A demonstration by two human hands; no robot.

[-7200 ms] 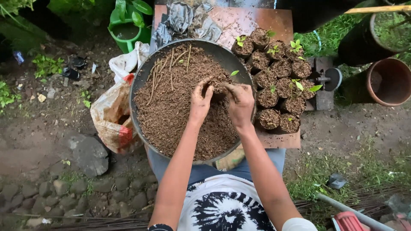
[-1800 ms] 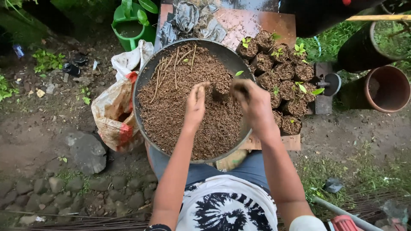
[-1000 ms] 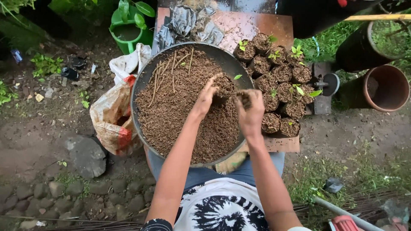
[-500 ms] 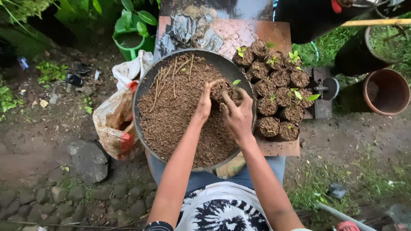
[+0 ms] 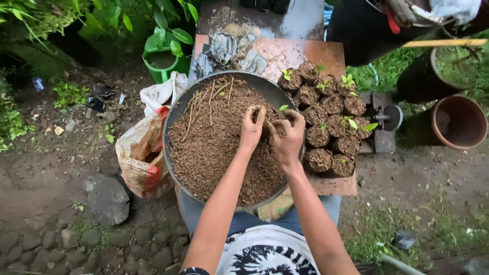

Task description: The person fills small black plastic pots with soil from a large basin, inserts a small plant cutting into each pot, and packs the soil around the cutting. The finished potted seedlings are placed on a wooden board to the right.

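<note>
Two hands are at work over one wide dark basin [image 5: 175,114] heaped with brown, fibrous potting mix [image 5: 214,147], carried on the lap of a seated person. Left hand [image 5: 251,131]: fingers curled and pressed together against the near side of a small filled bag [image 5: 269,118] that stands in the mix near the far right rim of the basin. Right hand [image 5: 289,138]: fingers bent and closed against the opposite side, so that the bag is cupped between both; whether a seedling stem is pinched there cannot be told, though one small green leaf [image 5: 283,108] shows just above the fingertips. Handling note, as a judgement: the mix is best firmed by even pressure from both sides, the bag kept upright, and any shoot left unbruised. Adjacent stock: a cluster of filled bags with seedlings [image 5: 331,119], packed touching one another on a rust-brown board [image 5: 333,183] just right of the basin. Empty grey bags [image 5: 229,51] lie on the board beyond the basin. Also listed: a sack [image 5: 140,153] at the left rim; a green watering can [image 5: 163,61] further back; a clay pot [image 5: 458,122] well apart at the right.
</note>
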